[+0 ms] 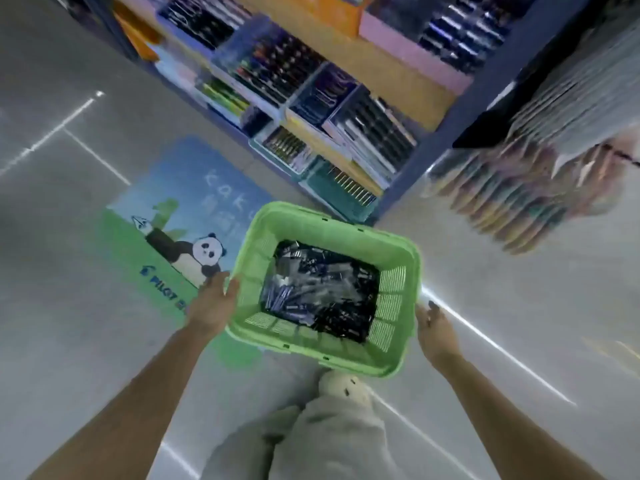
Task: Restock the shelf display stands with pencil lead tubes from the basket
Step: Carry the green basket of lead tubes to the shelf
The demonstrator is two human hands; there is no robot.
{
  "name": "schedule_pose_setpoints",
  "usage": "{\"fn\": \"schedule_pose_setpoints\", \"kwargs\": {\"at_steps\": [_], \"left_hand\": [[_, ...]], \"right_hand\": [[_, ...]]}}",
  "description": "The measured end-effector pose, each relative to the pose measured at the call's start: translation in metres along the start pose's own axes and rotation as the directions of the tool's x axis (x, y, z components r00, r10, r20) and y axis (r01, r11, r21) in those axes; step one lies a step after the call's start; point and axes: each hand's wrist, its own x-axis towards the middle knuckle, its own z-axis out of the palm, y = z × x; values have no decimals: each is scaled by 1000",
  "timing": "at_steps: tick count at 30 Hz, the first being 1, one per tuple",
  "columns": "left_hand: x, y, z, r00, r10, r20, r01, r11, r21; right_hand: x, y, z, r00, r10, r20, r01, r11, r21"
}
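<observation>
Nearest the camera: pale trouser leg and shoe, toe just under the near rim of the green basket.

Basket sits centre frame, both arms stretched to it. Long axis runs roughly L-R, a bit skewed, right end nearer. Can't tell if it's on the floor or hanging just above it.

Left hand is on the near-left corner, thumb hooked over the rim, rest of the fingers hidden under/behind, so it reads as a grip. Right hand is just beside the right wall, fingers loosely straight and spread. Contact w/ the plastic not clear; blur.

Pencil lead tubes: dark, jumbled heap across the basket bottom, no common direction, between the two hands and about equally close to either. Right hand is the free one, so prob. the picker, reaching left and down over the rim.

Far-left on the floor: panda floor sticker, flat, no obstacle.

Beyond the far rim: shelf display stands, tiered trays of pens, up and away from the basket. Which slots lack stock can't be made out.

Far right: hanging packets, past a blue upright, clear of the reach path.
</observation>
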Motion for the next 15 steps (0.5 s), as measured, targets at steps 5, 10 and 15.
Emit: {"fn": "schedule_pose_setpoints", "kwargs": {"at_steps": [5, 10, 15], "left_hand": [[55, -16, 37, 997, 70, -41, -76, 987, -142], [76, -17, 57, 984, 63, -169, -84, 989, -119], [74, -13, 51, 984, 83, -157, -99, 990, -97]], "right_hand": [[40, 5, 45, 990, 86, -108, -67, 983, 173], [49, 11, 59, 949, 64, -310, -18, 989, 148], [44, 3, 53, 949, 60, -309, -10, 987, 160]]}}
